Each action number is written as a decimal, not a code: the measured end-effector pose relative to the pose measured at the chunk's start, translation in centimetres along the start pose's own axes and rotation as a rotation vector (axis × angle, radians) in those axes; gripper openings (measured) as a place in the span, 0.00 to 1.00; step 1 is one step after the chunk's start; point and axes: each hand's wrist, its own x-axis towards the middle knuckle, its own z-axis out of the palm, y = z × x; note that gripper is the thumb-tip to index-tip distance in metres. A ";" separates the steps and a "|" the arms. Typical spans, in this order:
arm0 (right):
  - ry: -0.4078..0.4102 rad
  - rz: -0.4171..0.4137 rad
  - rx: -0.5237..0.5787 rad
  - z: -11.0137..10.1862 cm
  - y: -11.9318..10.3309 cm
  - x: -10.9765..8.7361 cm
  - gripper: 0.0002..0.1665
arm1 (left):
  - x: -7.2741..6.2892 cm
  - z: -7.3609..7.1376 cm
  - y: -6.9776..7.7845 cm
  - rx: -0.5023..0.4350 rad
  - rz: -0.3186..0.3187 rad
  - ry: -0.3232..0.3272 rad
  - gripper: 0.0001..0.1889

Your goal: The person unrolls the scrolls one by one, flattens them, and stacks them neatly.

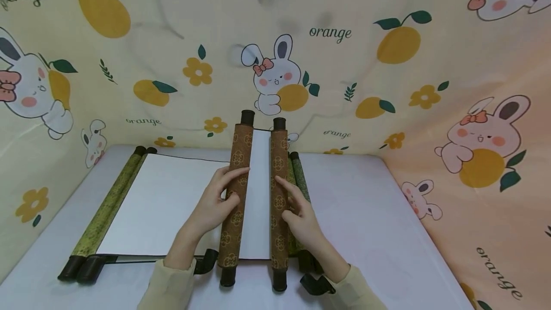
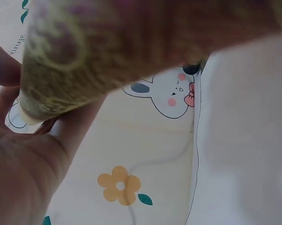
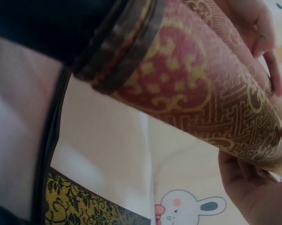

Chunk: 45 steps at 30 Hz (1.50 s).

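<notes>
Two brown rolls: left hand grips one, right hand the other, fingers curled round. White sheet sits between hands, green rolls near right hand.

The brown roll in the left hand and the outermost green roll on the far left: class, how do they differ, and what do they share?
The brown roll bears lighter flower-like medallions; the green roll is mottled yellow-green. The brown roll is gripped by the left hand, while the green roll lies on the table. Both are long and slim with dark end caps.
</notes>
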 end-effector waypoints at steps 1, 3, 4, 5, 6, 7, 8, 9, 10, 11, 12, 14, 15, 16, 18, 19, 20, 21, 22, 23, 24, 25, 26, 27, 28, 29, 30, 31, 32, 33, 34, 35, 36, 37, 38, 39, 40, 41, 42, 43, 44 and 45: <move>-0.001 0.009 0.003 0.0 -0.1 0.0 0.50 | 0.0 0.0 0.0 0.005 -0.008 -0.004 0.35; -0.002 0.026 0.001 -0.1 -0.2 0.0 0.47 | 0.0 0.1 0.1 0.009 -0.009 -0.009 0.34; -0.002 0.036 -0.004 -0.1 -0.2 0.1 0.47 | 0.0 0.1 0.1 0.013 -0.006 -0.009 0.33; -0.002 0.045 -0.008 -0.1 -0.2 0.1 0.47 | 0.0 0.2 0.1 0.016 -0.002 -0.009 0.32; -0.005 0.055 -0.011 -0.2 -0.2 0.1 0.49 | 0.0 0.2 0.0 0.023 0.001 -0.008 0.32; -0.002 0.063 -0.025 -0.2 -0.2 0.1 0.50 | 0.0 0.3 -0.1 0.030 0.006 -0.008 0.33; 0.000 0.063 -0.043 -0.2 -0.2 0.2 0.52 | 0.0 0.3 -0.2 0.039 0.008 -0.008 0.34; 0.000 0.059 -0.054 -0.3 -0.2 0.2 0.53 | 0.0 0.4 -0.3 0.051 0.008 -0.008 0.35; -0.004 0.056 -0.059 -0.3 -0.2 0.2 0.53 | -0.1 0.4 -0.3 0.060 0.010 -0.008 0.36; -0.009 0.050 -0.062 -0.4 -0.2 0.2 0.54 | -0.1 0.4 -0.4 0.063 0.011 -0.007 0.37; -0.013 0.046 -0.070 -0.4 -0.2 0.2 0.54 | -0.2 0.4 -0.5 0.064 0.012 -0.005 0.37; -0.022 0.034 -0.086 -0.6 -0.2 0.2 0.55 | -0.2 0.3 -0.6 0.052 0.024 -0.003 0.37; -0.031 0.029 -0.084 -0.6 -0.2 0.2 0.55 | -0.2 0.2 -0.6 0.043 0.034 -0.005 0.37; -0.036 0.023 -0.090 -0.7 -0.2 0.2 0.55 | -0.2 0.1 -0.7 0.035 0.046 -0.007 0.37; -0.046 0.011 -0.114 -0.9 -0.2 0.3 0.55 | -0.1 -0.1 -0.8 0.034 0.069 -0.010 0.37; -0.051 0.002 -0.127 -1.0 -0.1 0.4 0.55 | -0.1 -0.2 -0.8 0.037 0.075 -0.014 0.37; -0.058 -0.004 -0.132 -1.1 -0.2 0.5 0.55 | -0.1 -0.4 -0.7 0.040 0.078 -0.016 0.37; -0.066 -0.004 -0.133 -1.3 -0.2 0.5 0.55 | -0.1 -0.5 -0.7 0.048 0.080 -0.017 0.37; -0.073 -0.004 -0.134 -1.5 -0.2 0.5 0.56 | -0.1 -0.6 -0.7 0.058 0.079 -0.016 0.37; -0.081 -0.002 -0.125 -1.7 -0.3 0.5 0.56 | -0.1 -0.7 -0.7 0.067 0.074 -0.015 0.37; -0.088 -0.001 -0.110 -1.9 -0.3 0.5 0.57 | -0.2 -0.8 -0.6 0.074 0.069 -0.014 0.37; -0.096 0.000 -0.091 -2.1 -0.4 0.5 0.57 | -0.3 -0.9 -0.6 0.079 0.064 -0.015 0.37; -0.104 0.001 -0.072 -2.3 -0.5 0.5 0.58 | -0.3 -1.0 -0.7 0.083 0.061 -0.015 0.37; -0.108 0.002 -0.056 -2.5 -0.5 0.5 0.58 | -0.3 -1.1 -0.7 0.085 0.062 -0.017 0.37; -0.108 -0.001 -0.048 -2.6 -0.5 0.5 0.58 | -0.4 -1.2 -0.8 0.083 0.060 -0.021 0.37; -0.107 -0.002 -0.042 -2.8 -0.5 0.5 0.59 | -0.3 -1.3 -0.8 0.077 0.061 -0.025 0.37; -0.106 -0.002 -0.038 -2.9 -0.4 0.5 0.59 | -0.3 -1.5 -0.8 0.068 0.063 -0.029 0.37; -0.103 0.001 -0.041 -3.1 -0.4 0.6 0.59 | -0.3 -1.6 -0.8 0.061 0.064 -0.031 0.37; -0.098 0.005 -0.043 -3.2 -0.4 0.6 0.59 | -0.3 -1.7 -0.8 0.054 0.065 -0.034 0.37; -0.094 0.007 -0.046 -3.3 -0.4 0.6 0.59 | -0.3 -1.8 -0.9 0.049 0.067 -0.036 0.37; -0.088 0.014 -0.047 -3.4 -0.4 0.6 0.60 | -0.3 -1.9 -0.9 0.045 0.065 -0.037 0.37; -0.084 0.021 -0.039 -3.4 -0.4 0.6 0.59 | -0.3 -2.0 -0.9 0.041 0.062 -0.037 0.37; -0.078 0.027 -0.033 -3.5 -0.4 0.6 0.59 | -0.3 -2.1 -0.8 0.039 0.056 -0.038 0.37; -0.072 0.032 -0.027 -3.5 -0.4 0.6 0.58 | -0.3 -2.1 -0.8 0.041 0.050 -0.039 0.37; -0.065 0.037 -0.026 -3.4 -0.5 0.6 0.57 | -0.2 -2.2 -0.8 0.040 0.043 -0.040 0.37; -0.055 0.044 -0.032 -3.4 -0.5 0.6 0.56 | -0.2 -2.3 -0.8 0.039 0.037 -0.041 0.37; -0.044 0.053 -0.039 -3.3 -0.5 0.6 0.55 | -0.2 -2.3 -0.8 0.038 0.032 -0.043 0.37; -0.035 0.057 -0.051 -3.3 -0.4 0.6 0.54 | -0.2 -2.3 -0.7 0.036 0.028 -0.045 0.37; -0.027 0.062 -0.067 -3.2 -0.4 0.6 0.53 | -0.2 -2.4 -0.7 0.038 0.025 -0.046 0.38; -0.022 0.067 -0.081 -3.1 -0.4 0.6 0.53 | -0.2 -2.4 -0.7 0.042 0.022 -0.046 0.38; -0.017 0.071 -0.094 -3.1 -0.4 0.6 0.53 | -0.2 -2.4 -0.7 0.044 0.020 -0.045 0.38; -0.014 0.071 -0.099 -3.1 -0.4 0.6 0.52 | -0.2 -2.3 -0.7 0.053 0.018 -0.043 0.37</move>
